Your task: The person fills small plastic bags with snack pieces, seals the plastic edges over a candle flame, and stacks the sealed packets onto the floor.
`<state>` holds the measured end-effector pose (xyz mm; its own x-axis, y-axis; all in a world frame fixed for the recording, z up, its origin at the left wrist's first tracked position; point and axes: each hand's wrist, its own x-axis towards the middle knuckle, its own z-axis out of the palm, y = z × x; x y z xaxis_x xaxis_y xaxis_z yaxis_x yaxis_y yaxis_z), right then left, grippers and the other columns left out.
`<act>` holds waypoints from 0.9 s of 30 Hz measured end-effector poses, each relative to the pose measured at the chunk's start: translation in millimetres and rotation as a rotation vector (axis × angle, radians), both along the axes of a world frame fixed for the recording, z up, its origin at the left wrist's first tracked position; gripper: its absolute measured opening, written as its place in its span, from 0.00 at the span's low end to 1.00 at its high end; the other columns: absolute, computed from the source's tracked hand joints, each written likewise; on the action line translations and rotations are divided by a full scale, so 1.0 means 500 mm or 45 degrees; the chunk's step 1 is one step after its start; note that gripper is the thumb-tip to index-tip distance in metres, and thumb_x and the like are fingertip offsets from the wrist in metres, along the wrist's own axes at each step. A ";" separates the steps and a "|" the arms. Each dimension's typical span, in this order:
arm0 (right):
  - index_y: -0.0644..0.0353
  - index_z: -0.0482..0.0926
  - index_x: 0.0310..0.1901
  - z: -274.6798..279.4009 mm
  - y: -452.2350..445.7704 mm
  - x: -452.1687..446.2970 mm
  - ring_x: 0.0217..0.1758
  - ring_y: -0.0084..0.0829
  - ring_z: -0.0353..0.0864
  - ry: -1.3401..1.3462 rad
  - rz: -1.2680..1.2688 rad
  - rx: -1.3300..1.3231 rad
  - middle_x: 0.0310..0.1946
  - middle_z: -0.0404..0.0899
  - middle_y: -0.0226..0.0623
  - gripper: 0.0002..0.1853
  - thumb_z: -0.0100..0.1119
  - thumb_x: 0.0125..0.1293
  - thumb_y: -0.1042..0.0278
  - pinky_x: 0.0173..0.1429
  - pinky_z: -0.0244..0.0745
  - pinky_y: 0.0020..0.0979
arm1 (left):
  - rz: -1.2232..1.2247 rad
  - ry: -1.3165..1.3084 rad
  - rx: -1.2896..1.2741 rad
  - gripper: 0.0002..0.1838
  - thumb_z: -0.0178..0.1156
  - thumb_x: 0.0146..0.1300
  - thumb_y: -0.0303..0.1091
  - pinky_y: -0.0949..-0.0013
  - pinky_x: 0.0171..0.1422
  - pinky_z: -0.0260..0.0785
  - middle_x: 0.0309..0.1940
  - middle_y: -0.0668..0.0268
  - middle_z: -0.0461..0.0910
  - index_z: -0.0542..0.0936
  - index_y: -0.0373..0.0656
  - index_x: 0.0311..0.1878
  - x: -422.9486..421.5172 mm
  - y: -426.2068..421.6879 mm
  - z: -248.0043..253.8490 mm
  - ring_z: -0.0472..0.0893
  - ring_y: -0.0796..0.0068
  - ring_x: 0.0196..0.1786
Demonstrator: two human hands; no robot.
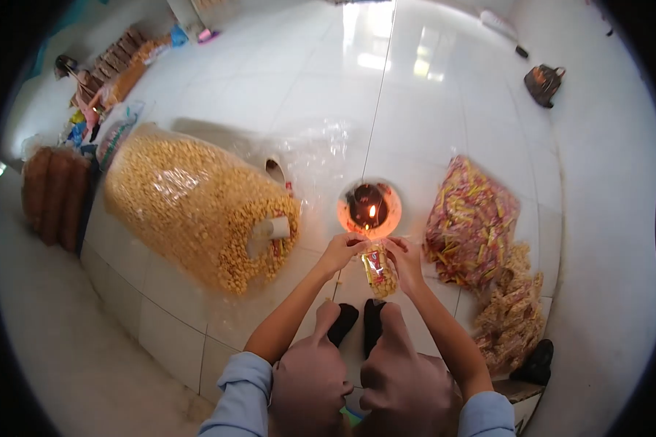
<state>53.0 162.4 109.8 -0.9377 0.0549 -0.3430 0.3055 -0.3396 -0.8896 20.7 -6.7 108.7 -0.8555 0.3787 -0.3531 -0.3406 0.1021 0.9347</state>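
A small clear plastic snack packet (378, 272) with a red and yellow label hangs between my hands. Pale yellow puffed snacks fill it. My left hand (345, 251) pinches one top corner, and my right hand (405, 261) pinches the other. Just beyond the packet's top edge, a flame (372, 211) burns in a dark-centred round dish (393, 201) on the floor. The packet's edge is close to the dish's near rim; whether it touches the flame cannot be made out.
A large open bag of puffed snacks (175, 182) lies at the left, with a white scoop-like container (275, 228) in its mouth. To the right are a bag of red and yellow packets (470, 218) and a heap of filled packets (514, 313). A backpack (544, 84) sits by the wall.
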 end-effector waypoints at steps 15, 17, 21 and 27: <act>0.68 0.76 0.33 -0.209 0.002 -0.092 0.32 0.20 0.76 -0.223 0.028 0.119 0.29 0.78 0.33 0.09 0.58 0.57 0.69 0.42 0.72 0.21 | 0.120 -0.251 0.054 0.12 0.58 0.58 0.39 0.80 0.42 0.64 0.32 0.72 0.76 0.78 0.40 0.39 -0.061 -0.006 -0.213 0.72 0.86 0.35; 0.68 0.76 0.33 -0.211 0.003 -0.099 0.31 0.20 0.76 -0.228 0.011 0.108 0.28 0.78 0.33 0.09 0.58 0.56 0.69 0.41 0.72 0.21 | 0.142 -0.286 0.072 0.12 0.58 0.59 0.39 0.81 0.41 0.64 0.31 0.73 0.76 0.78 0.40 0.39 -0.061 -0.003 -0.216 0.71 0.87 0.34; 0.69 0.77 0.33 -0.215 0.007 -0.115 0.30 0.19 0.75 -0.207 0.011 0.229 0.28 0.77 0.32 0.09 0.58 0.56 0.70 0.39 0.72 0.21 | 0.254 -0.329 0.218 0.13 0.58 0.58 0.39 0.82 0.39 0.64 0.28 0.74 0.74 0.78 0.39 0.40 -0.055 -0.001 -0.219 0.70 0.88 0.31; 0.68 0.78 0.32 -0.209 0.016 -0.149 0.29 0.17 0.74 -0.238 0.146 0.238 0.27 0.77 0.31 0.08 0.57 0.55 0.71 0.36 0.70 0.20 | 0.298 -0.407 0.184 0.10 0.57 0.59 0.36 0.82 0.41 0.64 0.27 0.75 0.73 0.78 0.40 0.39 -0.064 -0.005 -0.228 0.70 0.89 0.32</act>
